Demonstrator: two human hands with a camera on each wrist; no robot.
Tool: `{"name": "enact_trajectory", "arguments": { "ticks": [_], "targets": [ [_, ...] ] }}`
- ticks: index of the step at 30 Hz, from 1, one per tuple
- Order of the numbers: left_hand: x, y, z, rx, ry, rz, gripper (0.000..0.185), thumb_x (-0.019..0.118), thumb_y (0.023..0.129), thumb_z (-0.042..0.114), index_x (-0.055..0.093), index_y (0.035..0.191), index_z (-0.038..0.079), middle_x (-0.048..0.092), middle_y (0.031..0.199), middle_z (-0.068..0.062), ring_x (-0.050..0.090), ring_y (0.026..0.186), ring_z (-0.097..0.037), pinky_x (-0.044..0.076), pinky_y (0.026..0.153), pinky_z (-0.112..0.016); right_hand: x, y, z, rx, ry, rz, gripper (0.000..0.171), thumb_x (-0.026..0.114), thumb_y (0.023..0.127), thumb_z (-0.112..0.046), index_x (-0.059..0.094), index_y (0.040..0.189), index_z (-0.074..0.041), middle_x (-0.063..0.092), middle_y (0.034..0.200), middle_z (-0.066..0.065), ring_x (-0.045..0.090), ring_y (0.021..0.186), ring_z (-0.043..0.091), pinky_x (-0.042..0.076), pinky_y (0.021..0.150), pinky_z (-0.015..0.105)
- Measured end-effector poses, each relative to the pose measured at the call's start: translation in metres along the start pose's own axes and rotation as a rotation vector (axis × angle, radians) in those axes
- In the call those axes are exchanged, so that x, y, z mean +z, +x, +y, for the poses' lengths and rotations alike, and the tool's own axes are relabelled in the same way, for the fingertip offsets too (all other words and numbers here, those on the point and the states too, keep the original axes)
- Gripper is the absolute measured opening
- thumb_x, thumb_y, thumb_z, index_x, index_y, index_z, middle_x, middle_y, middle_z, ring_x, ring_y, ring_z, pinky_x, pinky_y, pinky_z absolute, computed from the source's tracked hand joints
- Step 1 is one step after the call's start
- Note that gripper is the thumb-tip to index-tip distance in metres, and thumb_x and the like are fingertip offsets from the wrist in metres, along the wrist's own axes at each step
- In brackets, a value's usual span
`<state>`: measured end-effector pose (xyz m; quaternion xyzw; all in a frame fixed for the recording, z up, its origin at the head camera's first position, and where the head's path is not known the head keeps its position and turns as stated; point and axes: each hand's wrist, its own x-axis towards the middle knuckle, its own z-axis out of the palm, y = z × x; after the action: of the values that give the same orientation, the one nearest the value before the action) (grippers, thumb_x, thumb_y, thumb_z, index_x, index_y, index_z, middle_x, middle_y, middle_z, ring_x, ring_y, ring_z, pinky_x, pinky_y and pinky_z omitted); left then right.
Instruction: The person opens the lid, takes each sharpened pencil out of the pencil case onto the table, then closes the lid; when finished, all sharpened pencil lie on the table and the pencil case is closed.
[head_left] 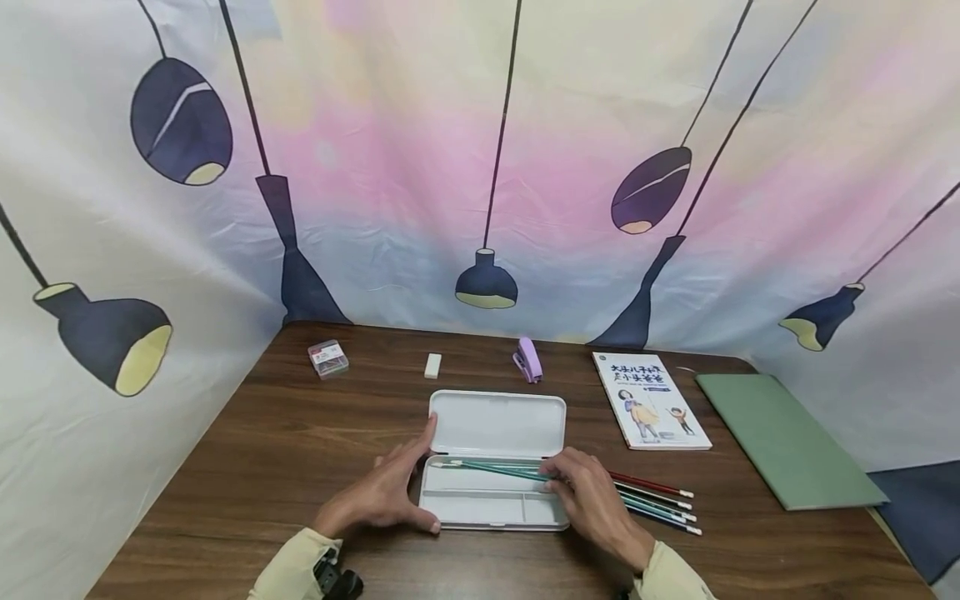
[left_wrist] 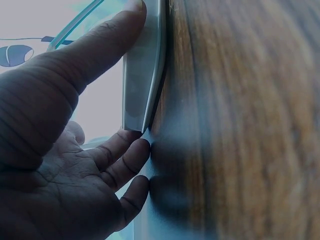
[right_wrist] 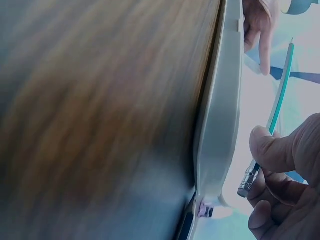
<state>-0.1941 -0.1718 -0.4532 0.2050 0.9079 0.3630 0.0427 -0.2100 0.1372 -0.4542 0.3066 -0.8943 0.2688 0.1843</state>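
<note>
The right hand (head_left: 592, 500) pinches a green pencil (head_left: 495, 472) over the open white case (head_left: 491, 508). The left hand (head_left: 386, 496) lies flat, fingers straight, against the case's left side. More pencils (head_left: 660, 500) lie just right on the desk (head_left: 262, 450), near a book (head_left: 648, 400).

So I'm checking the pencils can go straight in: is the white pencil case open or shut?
Open. The pencil case has its lid folded back flat on the table, with a teal pencil over its tray.
</note>
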Motion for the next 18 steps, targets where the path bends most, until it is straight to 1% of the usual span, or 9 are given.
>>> {"name": "enact_trajectory", "arguments": {
  "ticks": [3, 7, 12, 15, 18],
  "targets": [
    [0.000, 0.001, 0.000, -0.001, 0.008, 0.002, 0.132, 0.085, 0.050, 0.044, -0.001, 0.147, 0.020, 0.041, 0.135, -0.013, 0.030, 0.125, -0.035, 0.020, 0.091, -0.061, -0.006, -0.004, 0.006, 0.027, -0.016, 0.015, 0.025, 0.077, 0.068, -0.002, 0.064, 0.080, -0.020, 0.056, 0.080, -0.014, 0.051, 0.073, -0.001, 0.043, 0.071, 0.034],
    [0.000, 0.001, 0.001, 0.000, 0.007, 0.008, 0.132, 0.085, 0.050, 0.044, 0.000, 0.147, 0.019, 0.041, 0.135, -0.014, 0.030, 0.125, -0.036, 0.020, 0.091, -0.062, -0.016, -0.011, 0.015, 0.090, -0.027, 0.029, 0.025, 0.077, 0.067, -0.002, 0.064, 0.079, -0.020, 0.055, 0.078, -0.014, 0.052, 0.071, -0.001, 0.044, 0.066, 0.029],
    [0.000, 0.000, 0.001, 0.000, 0.006, 0.006, 0.132, 0.085, 0.050, 0.044, 0.000, 0.147, 0.018, 0.041, 0.135, -0.015, 0.029, 0.125, -0.038, 0.019, 0.091, -0.063, -0.025, -0.022, 0.026, 0.142, -0.048, 0.038, 0.027, 0.078, 0.066, -0.001, 0.063, 0.077, -0.021, 0.053, 0.076, -0.015, 0.050, 0.069, -0.001, 0.045, 0.063, 0.025],
    [-0.001, 0.001, 0.001, -0.002, 0.008, 0.007, 0.132, 0.085, 0.050, 0.044, 0.000, 0.148, 0.019, 0.043, 0.133, -0.014, 0.030, 0.124, -0.039, 0.019, 0.090, -0.063, -0.030, -0.027, 0.031, 0.167, -0.071, 0.035, 0.027, 0.078, 0.066, -0.001, 0.063, 0.077, -0.021, 0.052, 0.076, -0.015, 0.049, 0.069, 0.000, 0.045, 0.063, 0.026],
    [-0.001, 0.001, 0.001, -0.004, 0.016, 0.010, 0.132, 0.086, 0.050, 0.044, 0.000, 0.148, 0.019, 0.045, 0.131, -0.013, 0.030, 0.123, -0.039, 0.020, 0.089, -0.063, -0.033, -0.031, 0.034, 0.172, -0.092, 0.041, 0.026, 0.078, 0.066, -0.001, 0.063, 0.077, -0.020, 0.052, 0.076, -0.015, 0.049, 0.069, 0.001, 0.045, 0.063, 0.026]
  ]
}}
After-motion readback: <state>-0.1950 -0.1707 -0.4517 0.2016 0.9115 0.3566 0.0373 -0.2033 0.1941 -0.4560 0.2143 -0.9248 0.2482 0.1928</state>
